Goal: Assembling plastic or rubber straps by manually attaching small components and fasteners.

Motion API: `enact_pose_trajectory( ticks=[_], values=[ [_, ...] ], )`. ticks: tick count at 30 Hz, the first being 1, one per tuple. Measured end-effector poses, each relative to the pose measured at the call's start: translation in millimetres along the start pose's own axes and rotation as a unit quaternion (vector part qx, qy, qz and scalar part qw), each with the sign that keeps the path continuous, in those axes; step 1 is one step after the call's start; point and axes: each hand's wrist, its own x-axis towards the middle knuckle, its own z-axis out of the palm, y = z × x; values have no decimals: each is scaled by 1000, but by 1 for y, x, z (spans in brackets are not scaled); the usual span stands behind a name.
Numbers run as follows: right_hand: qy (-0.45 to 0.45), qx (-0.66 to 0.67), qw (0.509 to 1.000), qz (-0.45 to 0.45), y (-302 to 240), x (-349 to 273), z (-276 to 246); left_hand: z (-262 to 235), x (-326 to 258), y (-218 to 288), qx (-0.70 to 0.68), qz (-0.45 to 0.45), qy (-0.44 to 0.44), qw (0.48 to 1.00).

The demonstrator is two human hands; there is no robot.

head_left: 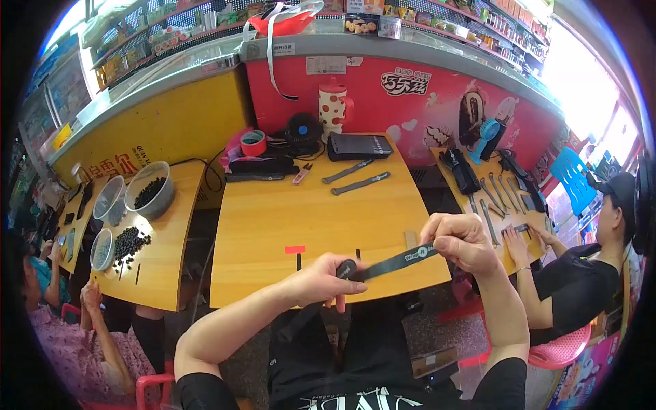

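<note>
I have the black strap [393, 262] stretched between both hands, just above the surface's [273, 219] six-o'clock edge: left hand [321, 280] pinched closed on its rounded end, right hand [463, 240] gripping the other. Mid-handling, I judge; next needs steady tension.

Left hand [326, 280] and right hand [465, 239] hold a dark strap [395, 260] stretched between them above the near edge of a yellow tabletop [273, 225]. Two grey straps [361, 182] lie farther back, near a black case [359, 145], a tape roll [253, 142] and a spotted mug [333, 106]. A red marker [295, 249] sits near the front edge. Bowls [149, 188] stand on the left table.
</note>
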Motion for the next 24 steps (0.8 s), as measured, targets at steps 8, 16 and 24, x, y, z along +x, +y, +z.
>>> enact_pose_trajectory(
  ticks=[8, 16, 24],
  values=[
    [147, -108, 974, 136, 95, 38, -62, -71, 81, 4, -20, -156, -13, 987],
    [149, -320, 905, 236, 251, 108, -140, -139, 219, -54, -78, -248, 127, 957],
    [94, -463, 840, 266, 257, 149, -140, -171, 238, -66, -67, -229, 144, 960]
  ],
)
